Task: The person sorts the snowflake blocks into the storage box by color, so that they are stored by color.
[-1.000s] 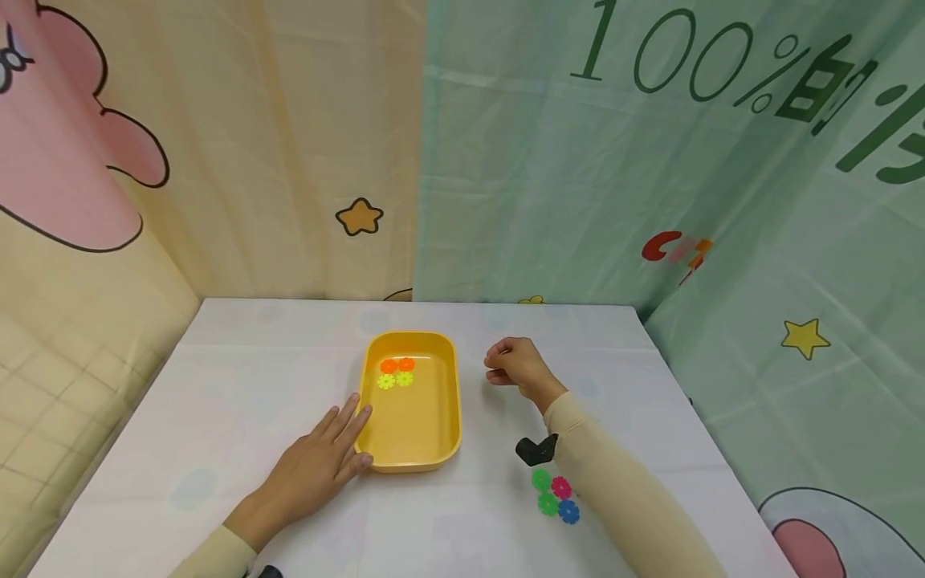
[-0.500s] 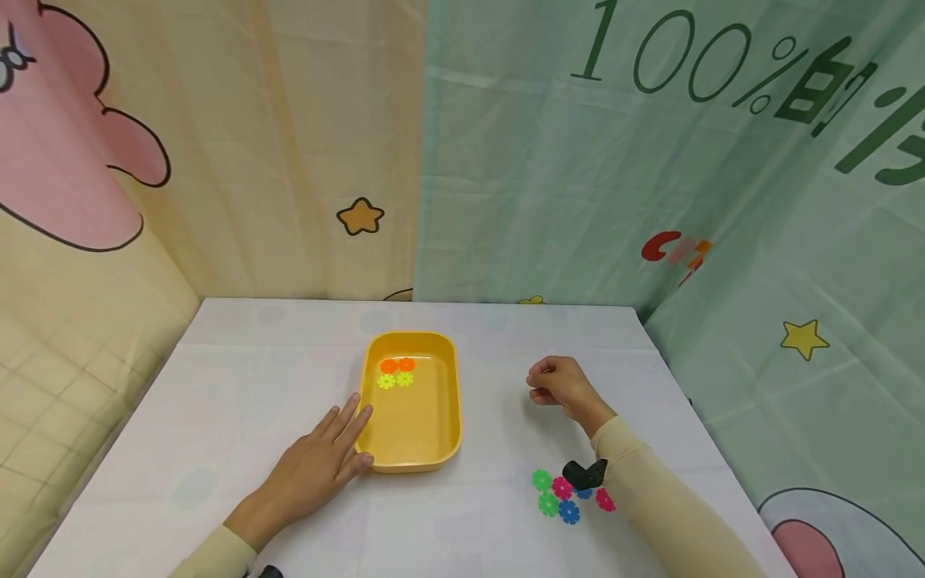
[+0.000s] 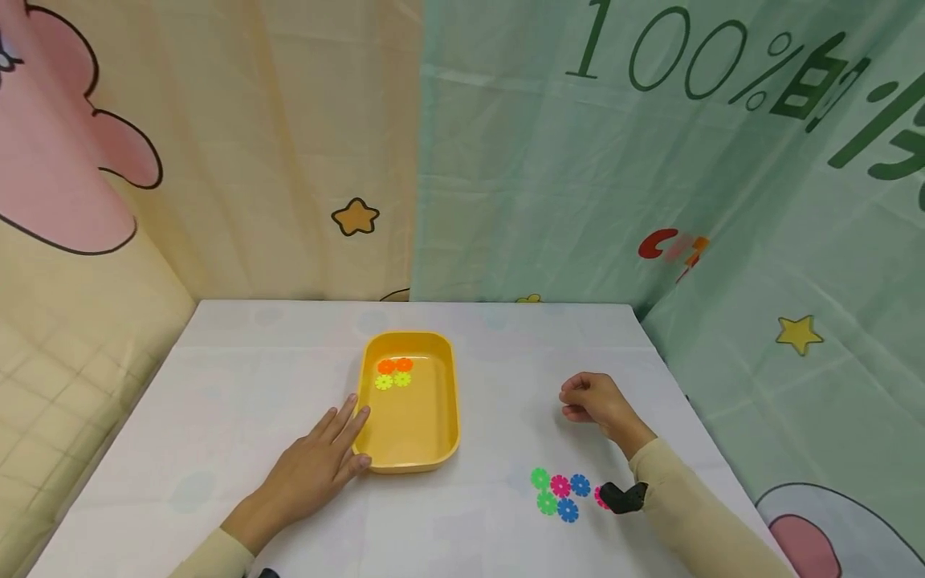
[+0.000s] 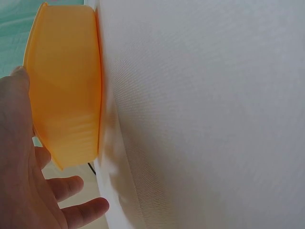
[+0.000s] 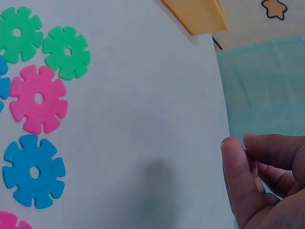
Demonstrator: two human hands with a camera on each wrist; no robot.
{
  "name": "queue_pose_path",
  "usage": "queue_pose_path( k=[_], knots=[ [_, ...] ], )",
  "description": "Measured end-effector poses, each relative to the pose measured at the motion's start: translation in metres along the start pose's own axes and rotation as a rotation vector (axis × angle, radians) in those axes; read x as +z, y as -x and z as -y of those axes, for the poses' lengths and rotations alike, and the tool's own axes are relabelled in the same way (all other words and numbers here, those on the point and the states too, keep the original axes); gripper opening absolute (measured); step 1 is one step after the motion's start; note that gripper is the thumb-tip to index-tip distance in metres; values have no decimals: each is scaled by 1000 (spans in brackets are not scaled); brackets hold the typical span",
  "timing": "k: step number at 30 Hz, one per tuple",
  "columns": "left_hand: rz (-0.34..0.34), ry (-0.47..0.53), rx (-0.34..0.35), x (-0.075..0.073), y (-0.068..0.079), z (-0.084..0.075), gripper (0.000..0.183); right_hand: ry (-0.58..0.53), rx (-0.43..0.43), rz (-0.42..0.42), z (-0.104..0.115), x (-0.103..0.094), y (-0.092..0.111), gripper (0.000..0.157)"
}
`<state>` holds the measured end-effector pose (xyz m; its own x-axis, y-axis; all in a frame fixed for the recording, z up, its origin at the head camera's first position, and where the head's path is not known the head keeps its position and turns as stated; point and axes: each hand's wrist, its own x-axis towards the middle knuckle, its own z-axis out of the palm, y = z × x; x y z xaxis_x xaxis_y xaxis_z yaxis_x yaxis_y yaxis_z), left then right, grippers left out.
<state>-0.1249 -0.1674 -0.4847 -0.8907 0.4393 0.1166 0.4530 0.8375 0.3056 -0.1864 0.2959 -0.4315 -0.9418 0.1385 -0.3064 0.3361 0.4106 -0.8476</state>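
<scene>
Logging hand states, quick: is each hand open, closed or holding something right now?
Left hand: open, resting against the yellow tray.
Right hand: closed, curled loosely, nothing visible in it.

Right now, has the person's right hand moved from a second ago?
Yes: judged against the yellow tray in the head view, the right hand has moved rightward, away from the tray, and somewhat nearer the person.

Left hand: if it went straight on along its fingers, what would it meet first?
Most likely the yellow tray: the left hand has fingertips at its left rim, though exact depth is hard to judge.
</scene>
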Motion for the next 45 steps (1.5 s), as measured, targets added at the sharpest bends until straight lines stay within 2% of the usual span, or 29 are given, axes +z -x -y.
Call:
queue_pose_path(
  k=[15,21,27,34,39,45],
  knots=[
    [6,-8,-2,-1,-1,0,73,45,39,23,-24,0,22,15],
    [3,-13,-2,-2,-1,0,73,102,52,28,-33,9,35,14],
    [2,-4,-3,-2,-1,0,72,166,25,56,-36,19,45,10],
    [-3,4,0,1,-1,1,72,236,-21,89,-36,31,52,12],
    [-5,1,2,1,-1,2,72,361,-73,74,-37,41,55,14],
    [-10,-4,4,0,-1,2,73,521,-130,59,-36,51,58,24]
  ],
)
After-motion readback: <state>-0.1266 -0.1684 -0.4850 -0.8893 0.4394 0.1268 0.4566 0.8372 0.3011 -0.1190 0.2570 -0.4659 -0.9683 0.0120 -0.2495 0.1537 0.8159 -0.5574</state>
